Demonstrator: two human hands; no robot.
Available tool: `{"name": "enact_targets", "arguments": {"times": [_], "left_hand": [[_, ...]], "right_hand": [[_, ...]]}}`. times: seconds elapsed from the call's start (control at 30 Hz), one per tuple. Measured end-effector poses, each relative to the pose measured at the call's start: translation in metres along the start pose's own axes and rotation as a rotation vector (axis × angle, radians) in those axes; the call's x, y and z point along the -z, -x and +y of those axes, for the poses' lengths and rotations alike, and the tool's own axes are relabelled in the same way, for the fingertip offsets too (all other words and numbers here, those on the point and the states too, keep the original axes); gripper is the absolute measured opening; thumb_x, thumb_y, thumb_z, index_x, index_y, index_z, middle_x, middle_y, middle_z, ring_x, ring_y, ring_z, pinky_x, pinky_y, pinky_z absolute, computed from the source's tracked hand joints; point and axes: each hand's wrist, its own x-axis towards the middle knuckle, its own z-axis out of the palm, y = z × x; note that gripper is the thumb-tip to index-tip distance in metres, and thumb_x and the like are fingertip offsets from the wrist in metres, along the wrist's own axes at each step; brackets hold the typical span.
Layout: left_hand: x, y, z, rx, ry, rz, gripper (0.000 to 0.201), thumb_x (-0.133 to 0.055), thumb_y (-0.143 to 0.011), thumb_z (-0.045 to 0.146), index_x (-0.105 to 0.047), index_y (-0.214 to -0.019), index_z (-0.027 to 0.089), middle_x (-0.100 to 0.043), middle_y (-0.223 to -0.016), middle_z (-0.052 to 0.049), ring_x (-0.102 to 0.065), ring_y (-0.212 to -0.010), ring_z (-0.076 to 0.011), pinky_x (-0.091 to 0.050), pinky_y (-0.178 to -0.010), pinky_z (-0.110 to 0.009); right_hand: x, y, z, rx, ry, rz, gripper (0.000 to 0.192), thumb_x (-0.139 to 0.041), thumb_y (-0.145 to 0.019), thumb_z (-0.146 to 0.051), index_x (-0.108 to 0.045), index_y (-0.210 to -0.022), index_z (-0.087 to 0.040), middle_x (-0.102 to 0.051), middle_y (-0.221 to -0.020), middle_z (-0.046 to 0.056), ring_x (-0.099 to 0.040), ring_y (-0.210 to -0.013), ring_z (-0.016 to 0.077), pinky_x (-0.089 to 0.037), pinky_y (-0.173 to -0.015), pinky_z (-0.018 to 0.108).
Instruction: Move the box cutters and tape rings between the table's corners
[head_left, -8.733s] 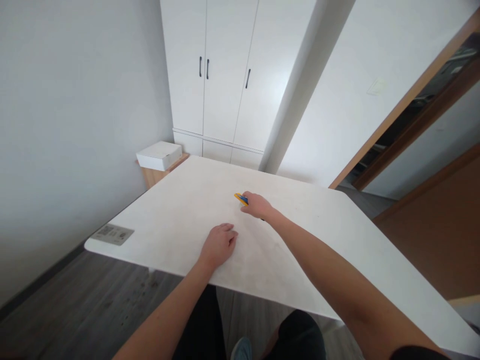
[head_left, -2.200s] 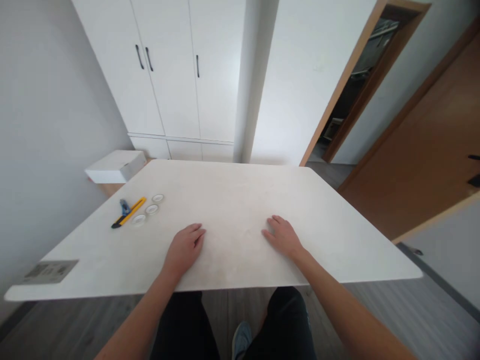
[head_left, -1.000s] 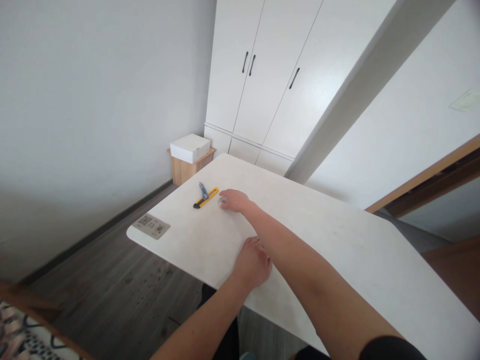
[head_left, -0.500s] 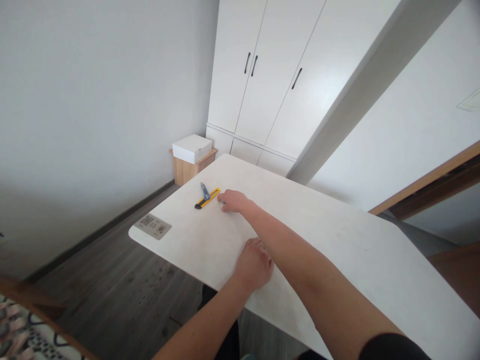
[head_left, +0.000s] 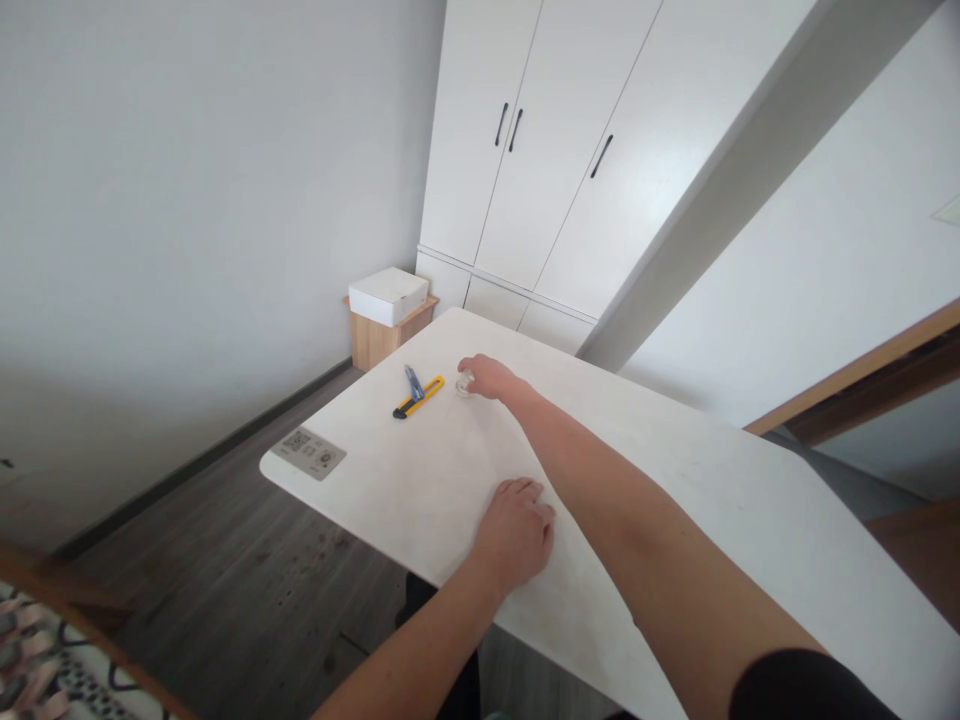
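Over the far part of the white table (head_left: 645, 440), my right hand (head_left: 487, 377) has its fingers closed round a small, clear, round thing that looks like a roll of clear tape (head_left: 464, 383). My fingers hide part of it. Left of that hand lies a yellow and black utility knife (head_left: 420, 396). A smaller blue utility knife (head_left: 413, 382) lies across it. My left hand (head_left: 516, 532) rests palm down near the table's front edge, fingers loosely curled in, with nothing visible in them.
A grey printed label (head_left: 308, 453) is on the table's left corner. Beyond the table, a white box (head_left: 388, 296) stands on a wooden cabinet (head_left: 373, 342). White wardrobes (head_left: 555, 150) line the back. A patterned cloth (head_left: 67, 660) shows at bottom left.
My right hand has moved away from the knives, to the right and farther back, with the clear round thing in it. My left hand stays almost in place.
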Motion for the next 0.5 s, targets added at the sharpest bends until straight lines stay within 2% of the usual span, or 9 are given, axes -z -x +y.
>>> {"name": "enact_targets", "arguments": {"times": [0.3, 0.5], "left_hand": [[0.002, -0.001, 0.001, 0.002, 0.013, 0.009, 0.019, -0.054, -0.088, 0.020, -0.074, -0.088, 0.019, -0.070, -0.111, -0.011, -0.059, -0.112, -0.0250, -0.043, -0.105, -0.045], [0.002, -0.001, 0.001, 0.011, 0.001, -0.002, 0.020, -0.053, -0.090, 0.021, -0.074, -0.088, 0.019, -0.070, -0.113, -0.011, -0.058, -0.113, -0.0245, -0.042, -0.106, -0.044]], "right_hand": [[-0.014, -0.019, -0.002, 0.007, 0.068, -0.102, 0.050, -0.066, -0.085, -0.027, -0.058, -0.134, -0.030, -0.061, -0.135, 0.009, -0.061, -0.116, 0.0284, -0.052, -0.084, 0.036], [-0.015, -0.025, 0.000, 0.061, 0.093, -0.143, 0.059, -0.070, -0.081, -0.027, -0.055, -0.138, -0.029, -0.061, -0.136, 0.011, -0.061, -0.117, 0.0290, -0.051, -0.085, 0.035]]}}
